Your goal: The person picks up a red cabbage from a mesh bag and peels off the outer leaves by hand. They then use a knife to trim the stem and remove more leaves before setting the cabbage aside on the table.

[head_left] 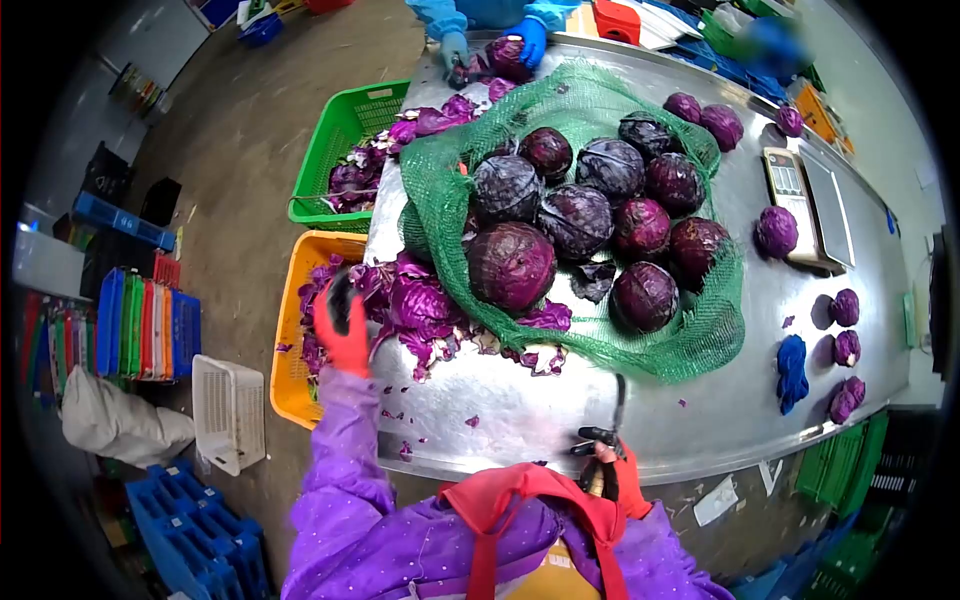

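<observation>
So we've got a metal table (500,428) here with a big green mesh bag (655,352) lying open on it, and a pile of purple cabbages (575,222) sitting inside the mesh, pretty much mid-table. Our right hand (622,480) is down by the near edge, closed around what looks like a knife (620,402), its thin dark blade pointing away from us. Our left hand (343,325), in a red and black glove, is over at the yellow crate (287,375), right by the heap of torn purple leaves (420,305) that spills between crate and table; honestly we can't tell whether it's open or pinching a leaf. Just beyond that there's a green crate (328,135) with more leaves in it. Across the table a co-worker's blue-gloved hand (530,42) is on another cabbage (508,60). Over on our right we've got a scale (825,210) with one loose cabbage (776,232) just beside it, a few smaller heads (846,348) near the table's edge, and a crumpled blue bundle (792,373) next to them. Down on the floor to our left there's a white crate (230,415) and some blue pallets (200,530).
</observation>
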`<control>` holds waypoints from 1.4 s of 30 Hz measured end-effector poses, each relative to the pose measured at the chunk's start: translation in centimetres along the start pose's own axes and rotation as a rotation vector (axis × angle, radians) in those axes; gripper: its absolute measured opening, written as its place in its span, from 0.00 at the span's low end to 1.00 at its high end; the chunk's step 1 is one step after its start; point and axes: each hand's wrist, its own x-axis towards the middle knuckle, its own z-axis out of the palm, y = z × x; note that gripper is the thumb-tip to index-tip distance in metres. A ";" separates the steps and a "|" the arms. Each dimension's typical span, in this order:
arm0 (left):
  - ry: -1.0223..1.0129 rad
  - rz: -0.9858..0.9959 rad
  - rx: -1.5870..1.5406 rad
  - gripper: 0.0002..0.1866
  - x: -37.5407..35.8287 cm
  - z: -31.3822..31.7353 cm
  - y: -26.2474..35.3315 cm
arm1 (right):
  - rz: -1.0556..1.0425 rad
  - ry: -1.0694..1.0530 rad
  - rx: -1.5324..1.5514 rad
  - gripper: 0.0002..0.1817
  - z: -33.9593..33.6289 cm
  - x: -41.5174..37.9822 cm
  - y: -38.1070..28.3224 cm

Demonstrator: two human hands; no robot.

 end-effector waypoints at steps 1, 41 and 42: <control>-0.109 0.065 -0.031 0.20 1.0 2.4 1.0 | 0.036 -0.012 0.011 0.22 0.5 -0.6 -0.5; -0.452 -0.275 0.416 0.63 -16.5 -1.0 10.0 | -0.318 -0.156 -0.850 0.20 7.4 7.3 2.3; -0.471 -0.295 0.448 0.64 -16.1 -0.8 10.7 | -0.348 -0.131 -0.861 0.21 7.1 7.3 2.4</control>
